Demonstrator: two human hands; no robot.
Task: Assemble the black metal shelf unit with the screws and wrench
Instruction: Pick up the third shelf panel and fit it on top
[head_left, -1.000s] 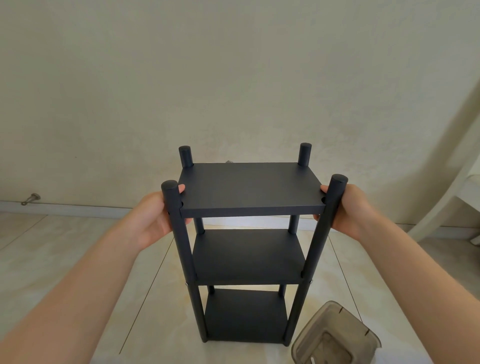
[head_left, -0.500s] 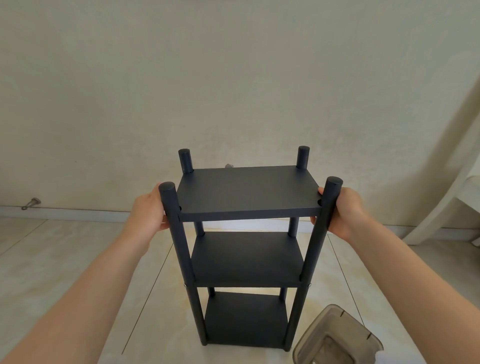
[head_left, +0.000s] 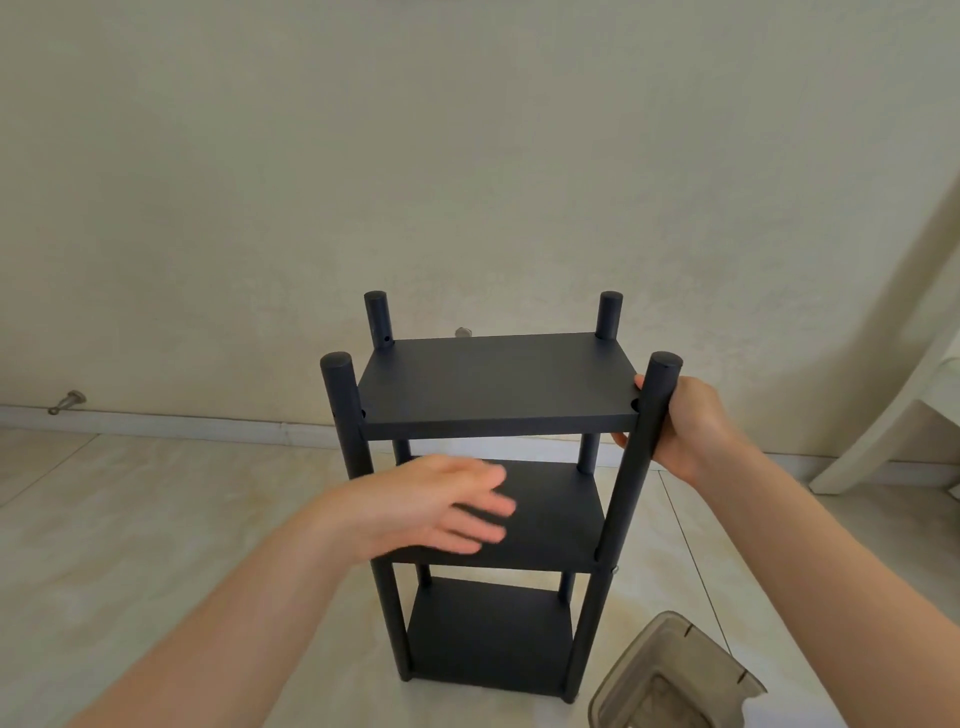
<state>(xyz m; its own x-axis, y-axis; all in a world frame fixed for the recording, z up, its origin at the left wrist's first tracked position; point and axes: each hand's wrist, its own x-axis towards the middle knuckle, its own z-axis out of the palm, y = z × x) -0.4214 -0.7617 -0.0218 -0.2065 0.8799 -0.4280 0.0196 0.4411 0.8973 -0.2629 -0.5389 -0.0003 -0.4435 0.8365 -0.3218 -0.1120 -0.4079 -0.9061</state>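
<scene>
The black metal shelf unit stands upright on the tiled floor, with three shelves between four round posts. My right hand grips the near right post just below its top. My left hand is off the unit, blurred, with fingers straight, in front of the middle shelf near the near left post. It holds nothing. No screws or wrench show in my hands.
A translucent grey plastic container sits on the floor at the lower right, close to the unit's foot. A pale wall stands behind. A white furniture leg slants at the far right. A small metal fitting sticks out at the baseboard, left.
My left hand let go of the near left post and swung down and right, in front of the middle shelf. My right hand stays on the right post.
</scene>
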